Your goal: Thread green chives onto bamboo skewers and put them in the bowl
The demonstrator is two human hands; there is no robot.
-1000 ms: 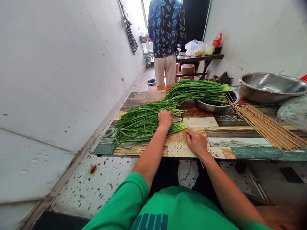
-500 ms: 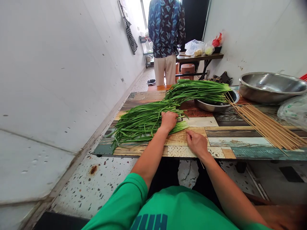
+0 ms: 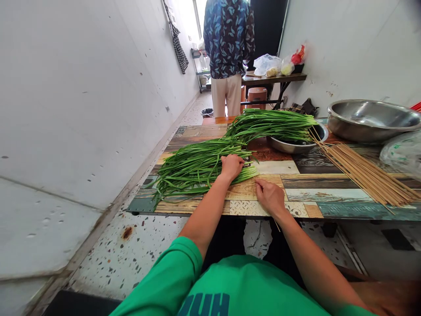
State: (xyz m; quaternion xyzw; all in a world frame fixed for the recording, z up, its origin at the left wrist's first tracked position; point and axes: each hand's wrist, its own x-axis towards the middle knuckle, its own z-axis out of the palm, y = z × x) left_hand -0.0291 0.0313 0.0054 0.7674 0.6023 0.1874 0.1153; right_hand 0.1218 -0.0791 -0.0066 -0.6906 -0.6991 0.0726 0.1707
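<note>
Long green garlic chives (image 3: 187, 166) lie spread on the patchwork-patterned table, pale stalk ends toward the right. My left hand (image 3: 232, 166) is on them near those ends, fingers closed in a pinch on chive stalks; the fingertips are partly hidden. Just right of the pale ends, my right hand (image 3: 270, 195) is closed round a thin bamboo skewer (image 3: 278, 226), whose lower end sticks out below the wrist. Its other end shows faintly by the thumb, close to the stalks. A second heap of chives (image 3: 272, 125) rests partly across a metal bowl (image 3: 289, 148).
Many bamboo skewers (image 3: 371, 173) lie fanned on the right of the table (image 3: 348, 210). Behind them stand a large steel basin (image 3: 371, 123) and a clear plastic bag (image 3: 403, 151). A person (image 3: 228, 48) stands at a back table (image 3: 279, 79) with bags on it.
Hardly anything differs. My left hand's fingers have shifted slightly at the chive stalks; my right hand and the skewer stay in place.
</note>
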